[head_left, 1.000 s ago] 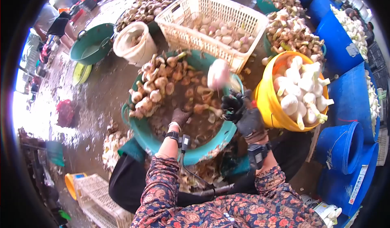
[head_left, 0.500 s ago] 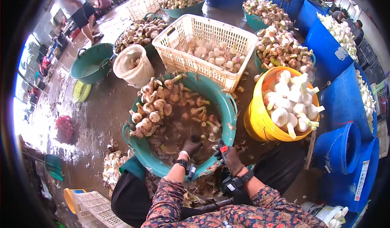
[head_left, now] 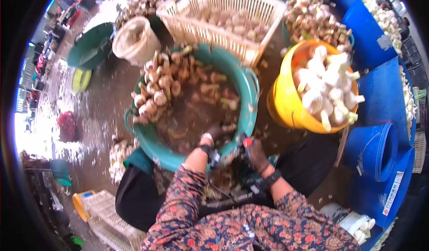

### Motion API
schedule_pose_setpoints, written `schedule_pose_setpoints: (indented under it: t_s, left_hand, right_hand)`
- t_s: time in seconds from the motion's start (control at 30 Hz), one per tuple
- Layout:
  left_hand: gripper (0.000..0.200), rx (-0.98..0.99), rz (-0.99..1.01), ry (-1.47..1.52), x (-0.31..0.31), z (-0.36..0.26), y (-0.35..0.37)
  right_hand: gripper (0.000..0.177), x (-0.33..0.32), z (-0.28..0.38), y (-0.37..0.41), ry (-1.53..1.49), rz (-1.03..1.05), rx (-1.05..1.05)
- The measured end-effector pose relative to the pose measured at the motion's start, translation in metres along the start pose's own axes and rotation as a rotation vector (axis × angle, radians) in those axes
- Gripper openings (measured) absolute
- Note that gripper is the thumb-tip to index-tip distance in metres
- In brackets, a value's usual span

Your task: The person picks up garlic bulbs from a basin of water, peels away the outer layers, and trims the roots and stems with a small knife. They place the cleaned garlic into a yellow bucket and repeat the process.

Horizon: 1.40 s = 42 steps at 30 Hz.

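Note:
My left hand (head_left: 215, 131), in a dark glove, reaches over the near rim into a large green tub (head_left: 156, 149). The tub holds murky brown water, with unpeeled garlic bulbs (head_left: 157, 88) heaped at its left and back. Right at my left fingertips is a garlic bulb with its stem (head_left: 229, 127); motion smears the fingers, so I cannot tell if they grip it. Just outside the tub's right front rim, my gloved right hand (head_left: 256, 156) is closed round a small black tool with a red part (head_left: 246, 144). Both wrists wear black straps with small devices.
A yellow bucket (head_left: 282, 102) of white garlic stands to the right, beside blue barrels (head_left: 376, 97) and a blue bucket (head_left: 368, 155). Behind the tub are a cream plastic crate (head_left: 210, 32) of garlic and a white bucket (head_left: 136, 43). Garlic skins (head_left: 119, 160) lie on the wet floor.
The head view has tilted down, so the tub and buckets sit higher. My left hand has shifted right in the tub, toward a stemmed bulb. My right hand keeps the black and red tool.

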<state>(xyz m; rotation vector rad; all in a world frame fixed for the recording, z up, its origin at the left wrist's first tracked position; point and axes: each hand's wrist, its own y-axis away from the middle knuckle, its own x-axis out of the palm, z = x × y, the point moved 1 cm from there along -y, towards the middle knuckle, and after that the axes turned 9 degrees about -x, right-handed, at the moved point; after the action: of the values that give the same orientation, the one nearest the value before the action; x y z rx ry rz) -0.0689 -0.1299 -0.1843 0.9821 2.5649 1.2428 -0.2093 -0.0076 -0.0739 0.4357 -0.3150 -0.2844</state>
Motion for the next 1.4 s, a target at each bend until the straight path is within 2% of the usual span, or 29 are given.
schedule_pose_setpoints:
  t_s: [0.03, 0.07, 0.1, 0.13, 0.17, 0.2, 0.23, 0.3, 0.33, 0.37, 0.43, 0.47, 0.6, 0.67, 0.7, 0.77, 0.8, 0.9, 0.93, 1.0, 1.03, 1.1, 1.13, 1.17, 1.2, 1.23, 1.27, 1.37, 1.4]
  left_hand:
    - [0.041, -0.103, 0.045, 0.098, 0.002, -0.004, 0.014]
    - [0.042, -0.17, -0.069, -0.045, 0.007, -0.032, 0.049]
    - [0.054, -0.053, -0.084, 0.044, 0.005, -0.028, 0.056]
    - [0.055, -0.021, -0.074, 0.049, 0.002, -0.022, 0.065]
    - [0.055, 0.021, -0.067, 0.052, 0.004, -0.03, 0.082]
    - [0.056, -0.011, -0.035, 0.066, 0.006, -0.037, 0.102]
    - [0.056, -0.014, -0.045, 0.068, 0.012, -0.044, 0.118]
    - [0.057, 0.249, -0.06, -0.124, 0.029, -0.049, 0.144]
    - [0.058, 0.301, -0.14, -0.215, 0.034, -0.05, 0.153]
    - [0.058, 0.301, -0.146, -0.22, 0.037, -0.053, 0.161]
    - [0.058, 0.441, -0.271, -0.538, 0.043, -0.058, 0.177]
    - [0.058, 0.441, -0.292, -0.518, 0.043, -0.055, 0.179]
    - [0.058, 0.377, -0.367, -0.646, 0.04, -0.052, 0.196]
    - [0.054, 0.283, -0.221, -0.168, 0.035, -0.049, 0.202]
    - [0.054, 0.2, -0.131, -0.059, 0.029, -0.048, 0.21]
    - [0.053, 0.267, -0.132, 0.204, 0.034, -0.039, 0.213]
    - [0.053, 0.277, -0.187, 0.149, 0.038, -0.035, 0.213]
    - [0.055, 0.319, -0.267, 0.098, 0.047, -0.027, 0.208]
    - [0.056, 0.341, -0.294, -0.022, 0.05, -0.027, 0.209]
    - [0.057, 0.407, -0.309, -0.198, 0.053, -0.03, 0.208]
    - [0.057, 0.407, -0.309, -0.197, 0.051, -0.029, 0.208]
    - [0.054, 0.231, -0.234, -0.193, 0.042, -0.025, 0.207]
    - [0.054, 0.228, -0.235, -0.194, 0.035, -0.022, 0.206]
    - [0.053, 0.207, -0.161, -0.032, 0.029, -0.019, 0.206]
    - [0.052, 0.188, -0.088, 0.13, 0.024, -0.016, 0.205]
    - [0.052, 0.19, -0.089, 0.13, 0.025, -0.017, 0.206]
    - [0.051, 0.24, -0.099, 0.186, 0.028, -0.017, 0.207]
    - [0.051, 0.271, -0.117, 0.319, 0.045, -0.017, 0.209]
    - [0.05, 0.312, -0.135, 0.312, 0.052, -0.019, 0.208]
  right_hand:
    - [0.033, 0.005, 0.008, -0.001, 0.013, -0.046, 0.062]
    - [0.036, 0.006, 0.007, -0.005, 0.135, -0.058, -0.07]
    - [0.039, 0.007, 0.004, -0.005, 0.255, -0.066, -0.21]
    - [0.039, 0.008, -0.001, -0.007, 0.247, -0.062, -0.187]
    - [0.039, 0.011, -0.004, -0.009, 0.391, -0.083, -0.249]
    - [0.039, 0.014, -0.005, -0.009, 0.536, -0.099, -0.318]
    - [0.039, 0.017, -0.002, -0.007, 0.531, -0.09, -0.316]
    - [0.038, 0.022, 0.007, 0.001, 0.702, -0.058, -0.281]
    - [0.037, 0.02, 0.006, 0.001, 0.748, -0.064, -0.341]
    - [0.037, 0.021, 0.004, 0.002, 0.742, -0.061, -0.344]
    - [0.038, 0.023, 0.006, 0.004, 0.655, -0.006, -0.462]
    - [0.038, 0.025, 0.011, 0.006, 0.692, 0.03, -0.367]
    - [0.035, 0.032, 0.001, 0.011, 0.605, 0.084, -0.466]
    - [0.033, 0.031, -0.007, 0.011, 0.277, 0.198, -0.253]
    - [0.033, 0.029, -0.01, 0.012, 0.277, 0.204, -0.258]
    - [0.03, 0.033, 0.001, 0.017, -0.157, 0.218, 0.011]
    - [0.029, 0.034, -0.004, 0.015, -0.214, 0.175, 0.059]
    - [0.03, 0.035, 0.006, 0.019, -0.046, 0.11, 0.136]
    - [0.03, 0.035, 0.007, 0.023, -0.044, 0.106, 0.14]
    - [0.033, 0.037, 0.012, 0.03, 0.361, 0.165, -0.291]
    - [0.033, 0.036, 0.012, 0.029, 0.362, 0.166, -0.291]
    - [0.033, 0.035, 0.011, 0.026, 0.557, 0.241, -0.356]
    - [0.03, 0.035, 0.012, 0.026, 0.55, 0.283, -0.328]
    - [0.03, 0.035, 0.013, 0.027, 0.55, 0.285, -0.325]
    - [0.028, 0.036, 0.013, 0.028, 0.269, 0.306, -0.154]
    - [0.026, 0.037, 0.012, 0.028, -0.012, 0.32, 0.015]
    - [0.03, 0.032, 0.001, 0.02, -0.029, 0.386, 0.046]
    - [0.036, 0.037, -0.011, 0.011, -0.189, 0.328, 0.129]
    - [0.041, 0.044, -0.015, 0.009, -0.467, 0.425, 0.251]
